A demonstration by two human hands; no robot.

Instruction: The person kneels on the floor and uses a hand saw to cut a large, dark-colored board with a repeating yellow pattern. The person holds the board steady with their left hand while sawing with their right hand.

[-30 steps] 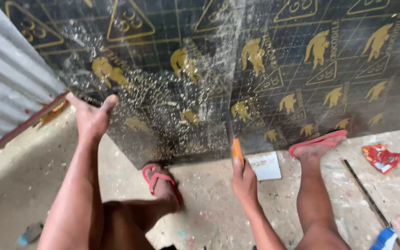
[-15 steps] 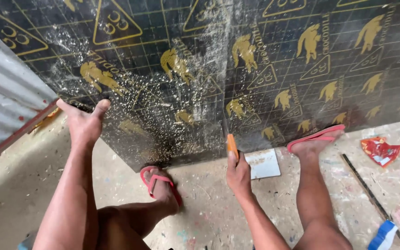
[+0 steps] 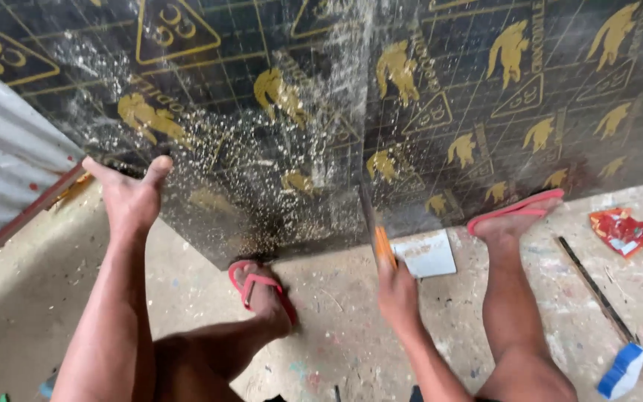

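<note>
Two hands on dusty black panel (image 3: 381,112), right hand (image 3: 398,294) perhaps sawing, red wrapper (image 3: 622,229) nearby

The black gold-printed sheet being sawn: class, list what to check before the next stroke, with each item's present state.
1. Left hand grips the corner of the black gold-printed sheet: ok.
2. Right hand holds the orange-handled saw: ok.
3. Left hand well away from the blade: ok.
4. Red sandals on bare feet close to the cut: not ok.
5. Sawdust covers the sheet; cut line visible: cannot tell.
6. White scrap and red wrapper litter the concrete floor: not ok.
</note>
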